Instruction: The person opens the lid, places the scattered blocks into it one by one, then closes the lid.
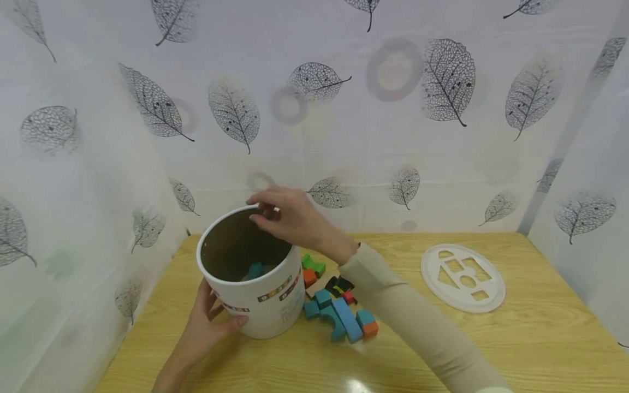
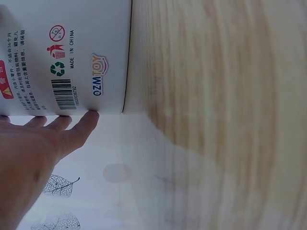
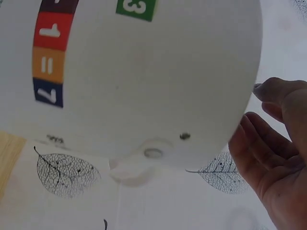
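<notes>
left hand steadying white tub, fingers straight on wall; right hand pinching rim. likely light, stiff, smooth; grip at rim.

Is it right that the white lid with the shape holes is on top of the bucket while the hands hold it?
Not quite. The white lid with the shape holes lies flat on the table, off to the right, apart from the bucket. The head view shows the bucket open, the left hand against its side and the right hand at its rim.
</notes>
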